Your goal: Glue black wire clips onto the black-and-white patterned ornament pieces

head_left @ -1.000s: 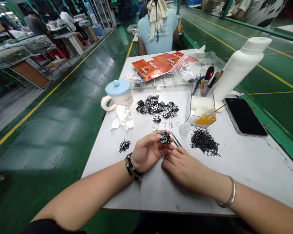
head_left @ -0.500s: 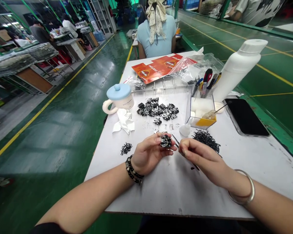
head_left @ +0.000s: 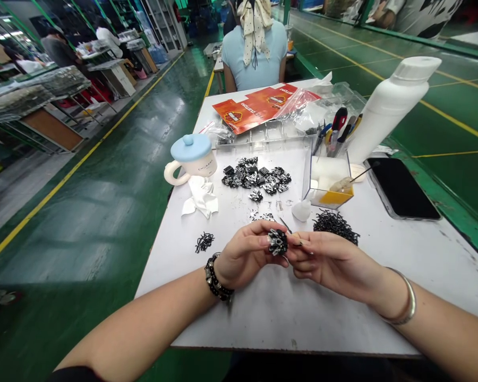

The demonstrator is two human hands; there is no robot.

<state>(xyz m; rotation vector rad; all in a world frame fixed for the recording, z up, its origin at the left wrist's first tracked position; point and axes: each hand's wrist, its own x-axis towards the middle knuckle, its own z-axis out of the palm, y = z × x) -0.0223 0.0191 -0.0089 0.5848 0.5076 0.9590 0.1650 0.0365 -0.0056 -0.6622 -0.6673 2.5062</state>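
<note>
My left hand [head_left: 247, 248] is closed around a small black-and-silver part [head_left: 278, 242], held up between thumb and fingers above the table. Close against its right side is my right hand [head_left: 329, 257], fingers pinched on a thin dark rod-like tool [head_left: 286, 226]. The tool's end sticks out past the fingertips; my fingers hide the rest, so its kind is unclear. Behind my hands lies a pile of similar black-and-silver parts [head_left: 247, 175]. A heap of short black curved pieces [head_left: 334, 227] sits beyond my right hand, and a smaller heap [head_left: 204, 242] is left of my left hand.
A lidded mug [head_left: 199, 162] and crumpled tissue [head_left: 201, 197] stand at left. On the right are a clear box [head_left: 322, 199] with tools, a white bottle [head_left: 390, 109] and a phone [head_left: 404, 188]. Red packaging [head_left: 250, 111] lies at the back; a person [head_left: 255, 55] sits beyond.
My right hand has turned and moved left, so its fingers now meet the part in my left hand. The part has shifted slightly right and shows more of its silver side.
</note>
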